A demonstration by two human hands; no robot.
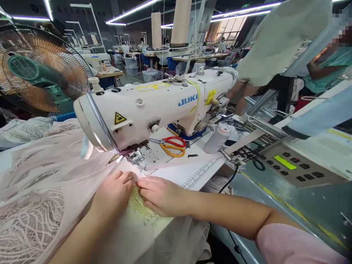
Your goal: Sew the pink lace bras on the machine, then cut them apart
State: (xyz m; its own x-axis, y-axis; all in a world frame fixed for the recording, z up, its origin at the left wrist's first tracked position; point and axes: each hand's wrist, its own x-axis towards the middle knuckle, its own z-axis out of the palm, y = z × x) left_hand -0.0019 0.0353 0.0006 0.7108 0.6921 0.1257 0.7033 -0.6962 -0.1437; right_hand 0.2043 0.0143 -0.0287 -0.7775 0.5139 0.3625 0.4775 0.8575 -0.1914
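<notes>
My left hand [115, 192] and my right hand [162, 194] lie side by side on a pale yellow lace strip [139, 209], fingers pressed down on it just in front of the presser foot [136, 157] of a white JUKI sewing machine [154, 106]. The fingertips of both hands meet near the needle area. Pale pink lace fabric [35, 190] spreads to the left under my left forearm. Both hands look flat, holding the cloth to the machine bed.
Red and yellow-handled scissors [173, 145] lie on the machine bed behind the needle. A white thread cone [218, 137] lies to the right, beside a control panel with a green display [286, 163]. A large fan [35, 69] stands at left. Other workers stand at back right.
</notes>
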